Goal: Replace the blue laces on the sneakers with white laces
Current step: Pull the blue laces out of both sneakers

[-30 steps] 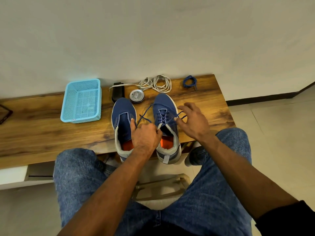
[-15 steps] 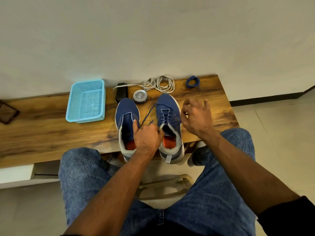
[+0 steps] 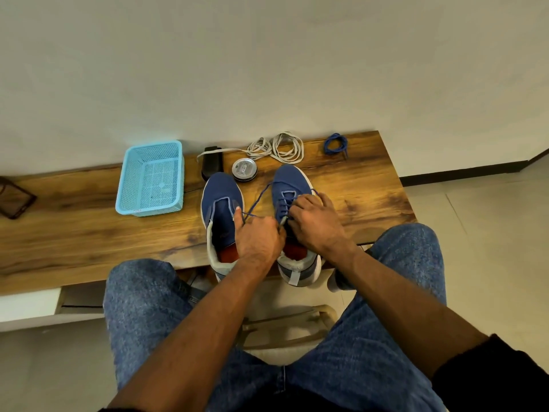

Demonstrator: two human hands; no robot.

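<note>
Two blue sneakers stand side by side on the wooden bench (image 3: 89, 233). The left sneaker (image 3: 221, 200) has no lace in it. The right sneaker (image 3: 289, 182) still carries a blue lace (image 3: 258, 200), partly pulled loose toward the left. My left hand (image 3: 258, 239) grips the loose end of that lace between the two shoes. My right hand (image 3: 315, 221) lies over the right sneaker's eyelets with fingers curled into the lacing. White laces (image 3: 279, 148) lie in a heap behind the shoes. A removed blue lace (image 3: 335, 144) is coiled at the back right.
A light blue mesh basket (image 3: 150, 179) stands to the left of the shoes. A round tin (image 3: 244, 170) and a black object (image 3: 212, 165) sit behind the left sneaker. A dark frame (image 3: 15, 200) lies at the far left. My knees are below the bench edge.
My right hand came down from beside the right sneaker onto its lacing. My left hand stayed between the shoes, holding the lace end.
</note>
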